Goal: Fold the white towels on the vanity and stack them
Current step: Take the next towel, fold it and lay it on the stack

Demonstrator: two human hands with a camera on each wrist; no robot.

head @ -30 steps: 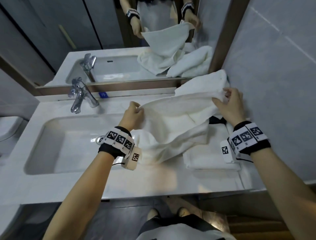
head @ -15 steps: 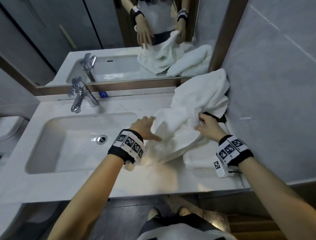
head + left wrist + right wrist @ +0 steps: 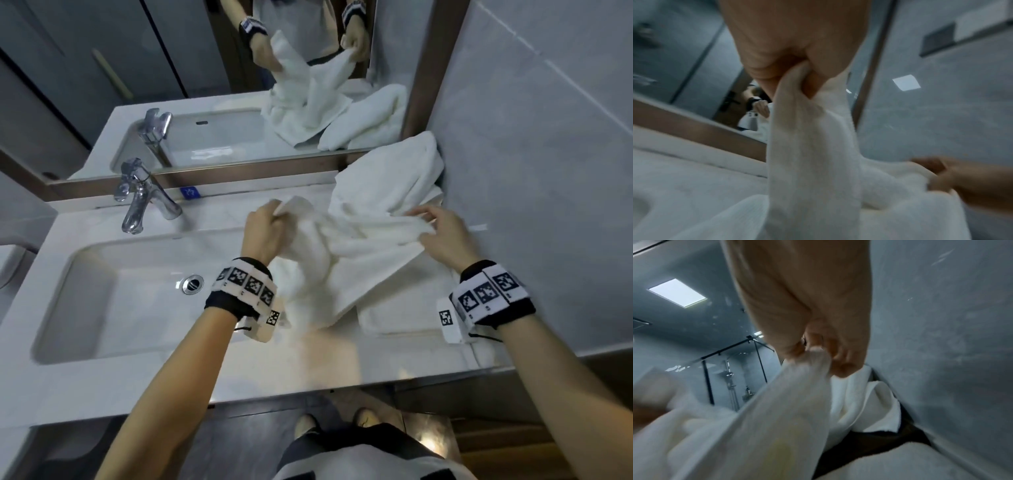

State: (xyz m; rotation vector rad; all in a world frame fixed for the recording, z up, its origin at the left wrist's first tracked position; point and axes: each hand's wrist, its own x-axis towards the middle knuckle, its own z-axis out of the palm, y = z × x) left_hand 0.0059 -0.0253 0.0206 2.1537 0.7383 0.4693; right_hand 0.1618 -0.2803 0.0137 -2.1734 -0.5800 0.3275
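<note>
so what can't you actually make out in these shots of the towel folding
- Folded towel on the vanity: head view, the held towel drapes over it, so its layers are hidden.
- Dark object by the wall: right wrist view, towels cover it; identity unclear.
- Right hand: left wrist view, blurred and cut by the edge.
- Left hand: right wrist view, a blur.

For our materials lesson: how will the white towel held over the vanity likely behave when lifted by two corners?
The towel is probably floppy: it sags and bunches between the left hand and right hand. It is likely easy to grip, since small pinches hold it. It looks thick, so it may be slightly heavy.
</note>
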